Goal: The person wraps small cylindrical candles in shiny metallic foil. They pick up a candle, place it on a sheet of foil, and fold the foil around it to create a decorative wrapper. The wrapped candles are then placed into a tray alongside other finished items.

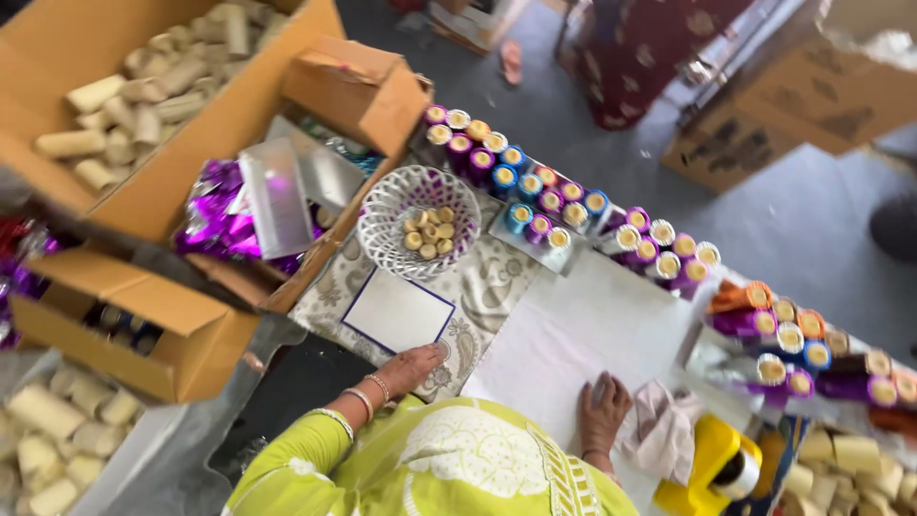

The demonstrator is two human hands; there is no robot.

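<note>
White sheet under right palm, card by left hand

White sheet (564,344) lies flat on the table w/ the right hand (603,411) pressed on its near edge, fingers spread, gripping nothing. Left hand (413,368) rests open on the patterned cloth (487,287), just below a white blue-edged card (397,311) (touching? can't tell). White lattice basket (420,225) of small discs sits beyond the card.

Bright even daylight, soft shadows (edges blurry)
</note>
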